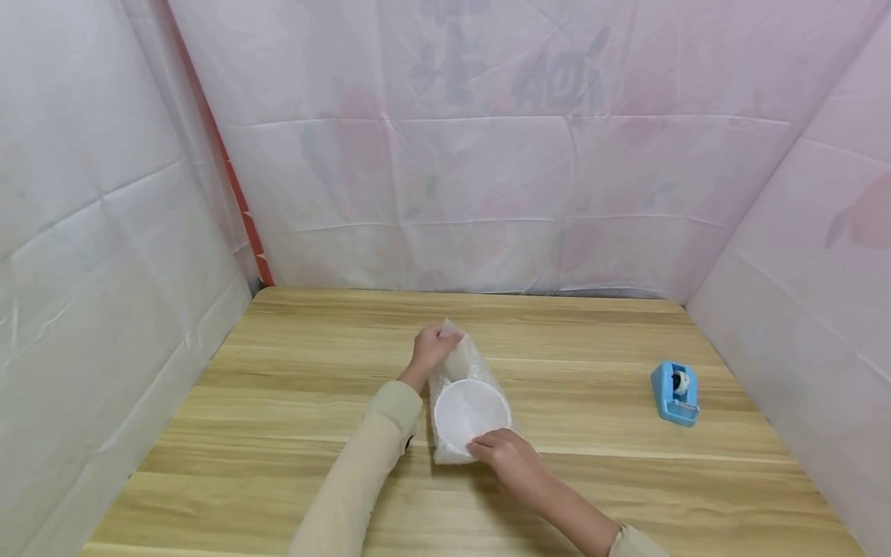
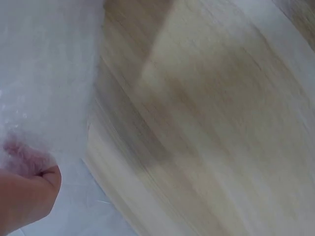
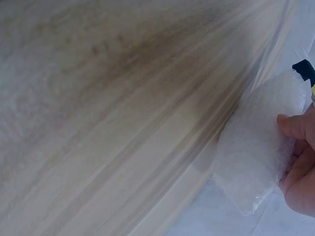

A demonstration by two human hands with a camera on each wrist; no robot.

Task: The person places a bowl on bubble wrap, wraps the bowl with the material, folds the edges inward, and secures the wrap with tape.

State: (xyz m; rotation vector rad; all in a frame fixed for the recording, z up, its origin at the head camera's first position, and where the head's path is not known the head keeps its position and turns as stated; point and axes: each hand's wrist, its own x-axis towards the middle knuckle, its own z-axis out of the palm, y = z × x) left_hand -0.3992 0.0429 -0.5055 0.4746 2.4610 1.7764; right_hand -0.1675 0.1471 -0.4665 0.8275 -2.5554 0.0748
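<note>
A round white bowl [image 1: 472, 415] sits in a sheet or bag of clear bubble wrap [image 1: 480, 370]. I cannot tell whether the wrap covers its top. My left hand [image 1: 433, 346] pinches the wrap's far end, which rises to a point; in the left wrist view that hand [image 2: 34, 189] shows partly through the film. At the near right of the bowl, my right hand [image 1: 511, 462] grips the rim together with the wrap. Seen from the right wrist, the thumb of this hand [image 3: 300, 162] presses on the bubble wrap [image 3: 261, 142] that curves round the bowl's side.
To the right on the wood-grain table [image 1: 313, 363] stands a blue tape dispenser [image 1: 675, 393] with a roll of tape. Pale sheets hang as walls at the back [image 1: 480, 193], left and right of the table.
</note>
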